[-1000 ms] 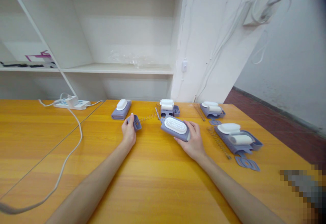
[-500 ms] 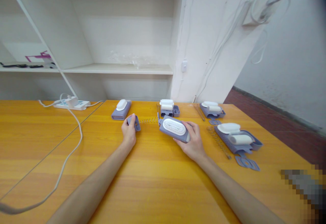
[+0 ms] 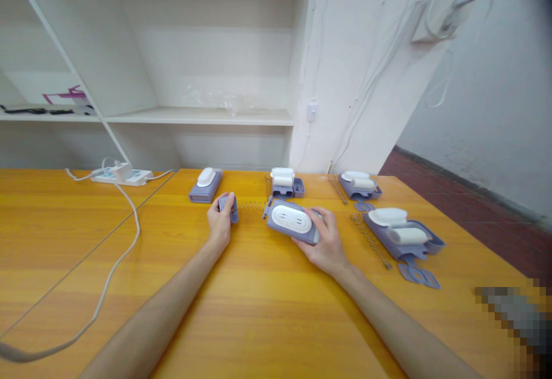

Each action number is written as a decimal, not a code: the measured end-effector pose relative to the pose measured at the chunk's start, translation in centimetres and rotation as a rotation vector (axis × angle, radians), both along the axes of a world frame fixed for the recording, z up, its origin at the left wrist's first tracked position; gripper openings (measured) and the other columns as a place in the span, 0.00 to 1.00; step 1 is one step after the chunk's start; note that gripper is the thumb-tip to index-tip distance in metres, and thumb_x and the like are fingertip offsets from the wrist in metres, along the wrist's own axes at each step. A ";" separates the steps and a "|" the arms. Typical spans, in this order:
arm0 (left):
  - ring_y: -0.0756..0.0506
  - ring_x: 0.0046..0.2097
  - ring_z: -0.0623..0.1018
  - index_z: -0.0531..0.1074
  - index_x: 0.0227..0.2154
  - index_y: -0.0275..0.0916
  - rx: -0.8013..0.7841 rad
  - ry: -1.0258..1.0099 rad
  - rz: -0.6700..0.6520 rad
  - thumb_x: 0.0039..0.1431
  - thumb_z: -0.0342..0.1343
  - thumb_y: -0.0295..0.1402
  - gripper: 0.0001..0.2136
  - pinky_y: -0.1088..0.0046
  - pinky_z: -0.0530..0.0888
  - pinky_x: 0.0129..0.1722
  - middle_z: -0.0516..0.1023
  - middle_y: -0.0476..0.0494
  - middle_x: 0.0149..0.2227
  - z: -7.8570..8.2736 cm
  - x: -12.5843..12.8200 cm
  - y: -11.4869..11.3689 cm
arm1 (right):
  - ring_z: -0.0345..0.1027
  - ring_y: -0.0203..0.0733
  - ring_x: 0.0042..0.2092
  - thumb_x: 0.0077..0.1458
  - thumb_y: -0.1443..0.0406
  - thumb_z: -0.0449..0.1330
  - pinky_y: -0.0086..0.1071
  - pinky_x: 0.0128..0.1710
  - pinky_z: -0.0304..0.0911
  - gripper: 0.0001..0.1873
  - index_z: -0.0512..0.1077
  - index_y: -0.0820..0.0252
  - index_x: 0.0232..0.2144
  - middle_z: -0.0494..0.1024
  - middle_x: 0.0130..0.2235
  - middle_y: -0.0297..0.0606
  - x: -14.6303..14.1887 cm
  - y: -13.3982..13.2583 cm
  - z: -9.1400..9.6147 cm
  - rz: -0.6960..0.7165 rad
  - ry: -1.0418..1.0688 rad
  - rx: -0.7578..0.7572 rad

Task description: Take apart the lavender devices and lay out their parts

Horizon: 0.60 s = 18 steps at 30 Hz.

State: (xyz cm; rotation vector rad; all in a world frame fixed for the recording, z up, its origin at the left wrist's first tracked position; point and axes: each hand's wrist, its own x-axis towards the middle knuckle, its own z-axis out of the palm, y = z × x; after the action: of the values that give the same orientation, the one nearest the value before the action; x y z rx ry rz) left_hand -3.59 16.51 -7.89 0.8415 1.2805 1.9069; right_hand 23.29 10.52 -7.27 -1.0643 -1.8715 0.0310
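Between thumb and fingers, my left hand [image 3: 221, 218] grips a small purple-grey plastic cap [image 3: 233, 209]. From the cap a metal coil spring [image 3: 252, 205] stretches right toward a larger purple-grey plastic housing [image 3: 287, 230]. My right hand [image 3: 326, 240] is closed around the right end of that housing, held just above the table and slightly tilted. On its upper face sits a white oval bristled part [image 3: 292, 219]. A small hinged-looking flap [image 3: 268, 207] sticks out at its left end. Whether the spring enters the housing I cannot tell.
A closed purple-grey unit with a white top [image 3: 206, 186] lies behind my left hand. Unassembled sets [image 3: 283, 182], [image 3: 360, 184] and a nearer set [image 3: 401, 234] with a loose spring [image 3: 374, 245] lie on the wooden table [image 3: 259, 321]. A power strip [image 3: 123, 174] and cable are left.
My right hand has shifted the housing slightly left and turned its bristled face more upward. My left hand with the cap has barely moved.
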 end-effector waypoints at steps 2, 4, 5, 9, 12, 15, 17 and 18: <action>0.52 0.33 0.71 0.73 0.41 0.35 -0.007 0.009 0.003 0.43 0.63 0.45 0.23 0.77 0.67 0.34 0.74 0.47 0.34 0.1 0.0 -0.1 | 0.57 0.50 0.54 0.45 0.62 0.66 0.46 0.55 0.58 0.35 0.61 0.56 0.55 0.60 0.52 0.45 0.0 0.1 0.0 -0.038 0.036 -0.010; 0.52 0.34 0.72 0.73 0.41 0.35 -0.009 0.029 -0.005 0.43 0.63 0.45 0.23 0.77 0.67 0.35 0.74 0.47 0.34 0.1 0.1 -0.1 | 0.58 0.50 0.53 0.44 0.62 0.66 0.46 0.55 0.58 0.35 0.61 0.56 0.55 0.60 0.51 0.45 0.0 0.2 0.1 -0.079 0.073 -0.015; 0.52 0.34 0.72 0.73 0.41 0.35 -0.008 0.042 -0.012 0.44 0.63 0.45 0.23 0.77 0.67 0.35 0.74 0.47 0.34 0.1 0.1 -0.1 | 0.58 0.49 0.53 0.44 0.61 0.67 0.45 0.55 0.58 0.35 0.61 0.56 0.54 0.60 0.51 0.44 0.0 0.3 0.1 -0.094 0.086 -0.015; 0.51 0.35 0.73 0.73 0.41 0.35 -0.004 0.078 -0.028 0.44 0.63 0.45 0.23 0.76 0.68 0.36 0.75 0.45 0.35 0.0 0.1 -0.1 | 0.58 0.49 0.53 0.43 0.62 0.67 0.45 0.55 0.59 0.34 0.62 0.56 0.53 0.61 0.50 0.44 0.0 0.3 0.2 -0.109 0.105 0.002; 0.50 0.35 0.73 0.74 0.42 0.35 0.001 0.073 -0.024 0.44 0.63 0.46 0.24 0.75 0.68 0.36 0.75 0.45 0.35 -0.2 0.1 0.0 | 0.58 0.49 0.53 0.44 0.61 0.66 0.45 0.55 0.59 0.33 0.62 0.57 0.53 0.61 0.51 0.44 0.0 0.2 0.4 -0.118 0.106 0.022; 0.50 0.35 0.73 0.74 0.41 0.35 -0.003 0.063 -0.022 0.44 0.63 0.45 0.24 0.76 0.68 0.35 0.75 0.44 0.36 -0.3 0.0 0.1 | 0.59 0.49 0.52 0.44 0.61 0.66 0.45 0.54 0.59 0.33 0.62 0.57 0.53 0.61 0.50 0.44 -0.1 0.2 0.4 -0.134 0.109 0.031; 0.50 0.35 0.73 0.74 0.41 0.36 -0.007 0.061 -0.021 0.44 0.63 0.45 0.23 0.76 0.67 0.35 0.75 0.45 0.36 -0.3 0.0 0.1 | 0.59 0.48 0.52 0.44 0.61 0.66 0.44 0.54 0.59 0.33 0.63 0.57 0.53 0.62 0.50 0.44 -0.1 0.2 0.5 -0.142 0.112 0.035; 0.50 0.35 0.73 0.74 0.41 0.36 -0.009 0.058 -0.020 0.44 0.63 0.45 0.23 0.77 0.67 0.35 0.75 0.45 0.36 -0.3 0.0 0.1 | 0.59 0.48 0.52 0.44 0.61 0.66 0.44 0.54 0.59 0.33 0.63 0.58 0.53 0.62 0.50 0.44 -0.1 0.2 0.5 -0.147 0.115 0.036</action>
State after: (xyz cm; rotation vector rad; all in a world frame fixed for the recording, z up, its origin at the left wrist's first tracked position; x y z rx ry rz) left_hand -3.60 16.61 -8.20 0.9080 1.3095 1.8723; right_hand 23.20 10.75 -6.81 -1.1482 -1.6814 -0.0264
